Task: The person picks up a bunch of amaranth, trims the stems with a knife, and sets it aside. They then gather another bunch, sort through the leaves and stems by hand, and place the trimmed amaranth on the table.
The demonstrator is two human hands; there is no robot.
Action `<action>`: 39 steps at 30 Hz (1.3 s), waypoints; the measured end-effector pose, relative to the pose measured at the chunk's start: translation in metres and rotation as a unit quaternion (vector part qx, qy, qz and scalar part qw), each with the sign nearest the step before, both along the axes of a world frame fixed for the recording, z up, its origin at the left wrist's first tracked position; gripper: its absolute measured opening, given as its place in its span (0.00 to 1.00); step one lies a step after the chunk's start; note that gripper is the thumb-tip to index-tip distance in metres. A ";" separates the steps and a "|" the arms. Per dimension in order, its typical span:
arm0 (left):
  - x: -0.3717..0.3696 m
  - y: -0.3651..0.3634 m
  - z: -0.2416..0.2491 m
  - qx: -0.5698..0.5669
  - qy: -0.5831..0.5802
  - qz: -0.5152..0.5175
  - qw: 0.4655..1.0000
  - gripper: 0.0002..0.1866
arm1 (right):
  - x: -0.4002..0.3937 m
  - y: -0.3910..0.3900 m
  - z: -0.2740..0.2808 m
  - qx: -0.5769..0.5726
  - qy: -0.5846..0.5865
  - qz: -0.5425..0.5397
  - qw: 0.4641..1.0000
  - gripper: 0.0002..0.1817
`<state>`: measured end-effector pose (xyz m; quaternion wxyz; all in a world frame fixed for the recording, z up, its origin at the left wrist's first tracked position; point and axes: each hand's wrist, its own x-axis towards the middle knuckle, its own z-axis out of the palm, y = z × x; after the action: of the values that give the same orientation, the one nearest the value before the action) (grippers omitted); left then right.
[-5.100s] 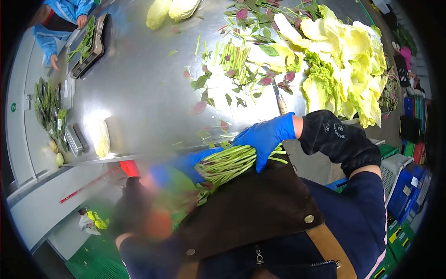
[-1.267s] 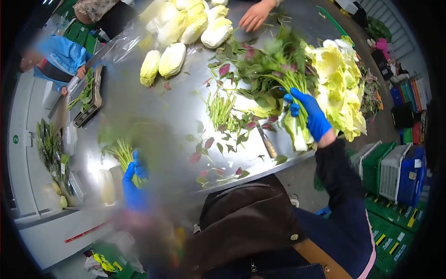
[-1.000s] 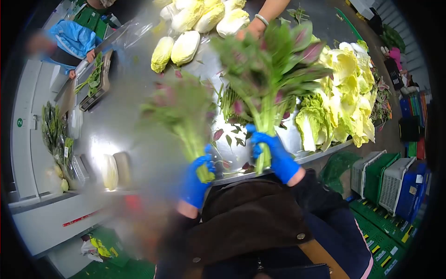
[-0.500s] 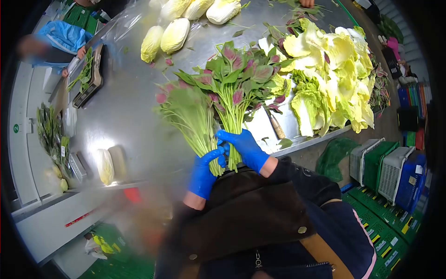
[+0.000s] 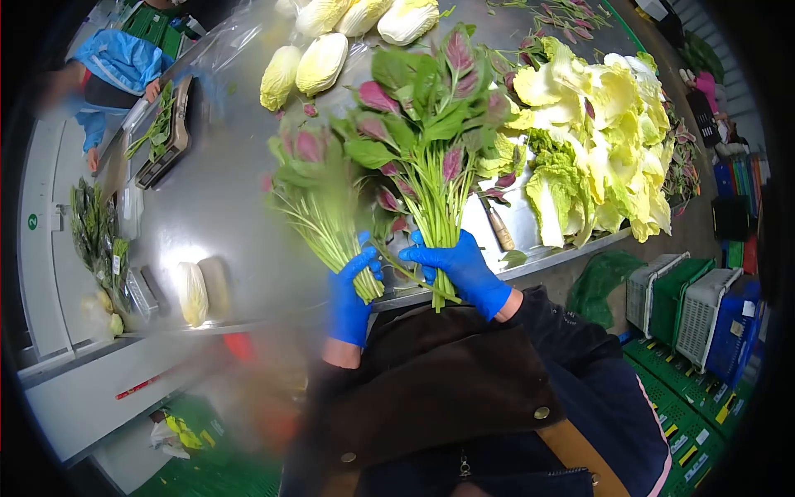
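Note:
My left hand (image 5: 354,286), in a blue glove, is closed around the stems of a bunch of red-and-green amaranth (image 5: 323,224), partly blurred by a smear on the lens. Also gloved in blue, my right hand (image 5: 460,267) grips a fuller amaranth bunch (image 5: 439,166) by its stems, leaves pointing away from me. One loose stem slants across below that bunch, between the two hands. Both bunches are above the near edge of the steel table (image 5: 248,248). A wooden-handled knife (image 5: 500,228) lies right of my right hand.
A heap of cabbage leaves (image 5: 592,149) covers the table's right side. Several napa cabbages (image 5: 321,65) lie at the back, another cabbage (image 5: 192,294) at front left. A person in blue (image 5: 124,62) stands by a scale (image 5: 166,137) holding greens. Stacked crates (image 5: 696,311) are at right.
My hands have moved apart, separating the two bunches. The right bunch has risen and spread, and a loose stem now shows between them. The other person's hand has shifted beside the scale.

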<state>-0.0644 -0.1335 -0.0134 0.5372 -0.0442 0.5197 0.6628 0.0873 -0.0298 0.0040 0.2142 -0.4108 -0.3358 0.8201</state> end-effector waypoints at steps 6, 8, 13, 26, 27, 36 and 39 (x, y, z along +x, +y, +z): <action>0.015 -0.009 -0.007 -0.054 -0.103 -0.001 0.993 0.21 | -0.015 0.009 -0.015 -0.005 0.011 -0.021 1.000 0.15; 0.019 -0.016 -0.009 -0.025 -0.148 -0.026 0.988 0.20 | -0.016 0.004 -0.012 -0.032 0.036 -0.045 0.998 0.14; 0.024 -0.014 0.005 -0.065 -0.172 -0.029 0.982 0.17 | -0.019 -0.013 -0.011 -0.016 0.058 -0.032 0.998 0.14; -0.003 -0.026 0.008 0.036 0.002 -0.038 0.999 0.23 | 0.015 0.032 -0.012 0.026 -0.107 0.026 0.994 0.14; -0.001 -0.026 0.004 -0.001 -0.008 -0.054 0.999 0.23 | 0.017 0.038 -0.024 -0.014 -0.091 0.033 0.995 0.13; 0.026 -0.038 -0.020 -0.020 -0.080 -0.069 0.994 0.25 | 0.007 0.021 -0.063 0.091 -0.109 -0.033 0.989 0.12; 0.018 -0.033 0.003 -0.003 0.048 -0.067 0.997 0.28 | 0.018 0.028 -0.034 0.116 -0.119 -0.046 0.985 0.13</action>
<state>-0.0465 -0.1661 -0.0103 0.5547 0.0205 0.5487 0.6252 0.1058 -0.0014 -0.0300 0.2566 -0.4929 -0.4326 0.7100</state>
